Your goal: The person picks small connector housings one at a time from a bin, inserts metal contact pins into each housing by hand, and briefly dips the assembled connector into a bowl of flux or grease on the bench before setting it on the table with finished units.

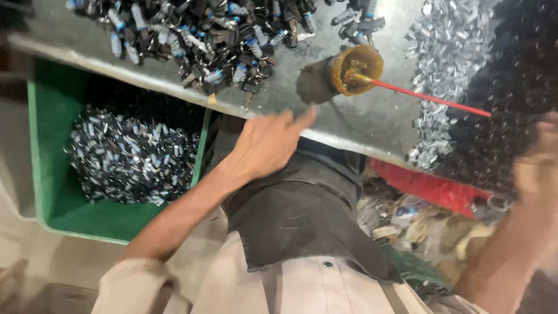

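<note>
Your left hand [267,145] reaches forward over the near edge of the grey metal table [360,119], palm down, fingers [305,118] extended and held loosely together, empty. The fingertips sit just short of the small round amber-stained pot [340,72], which lies tipped on its side on the table, mouth facing right. A thin red stick [430,99] pokes out of the pot's mouth and runs right across the table top.

Your right hand [537,160] is at the right edge of view, heavily blurred. You cannot tell whether its fingers are apart or together, or whether they hold anything. It hangs beside the dark heap of small black ring-like parts [511,87] that fills the table's right end.

Left of that heap lies a spread of small silvery metal clips [450,52]. At the table's far left sits a pile of black-headed keys with pale blue bands [197,35], a few strays near the pot.

Below the table edge on your left stands a green plastic crate [52,192], holding a mound of small black-and-silver parts [131,157]. A dark apron [302,215] hangs over your lap, above pale trousers. Under the table to the right, a red plastic sheet [430,186] and mixed litter lie on the floor.
</note>
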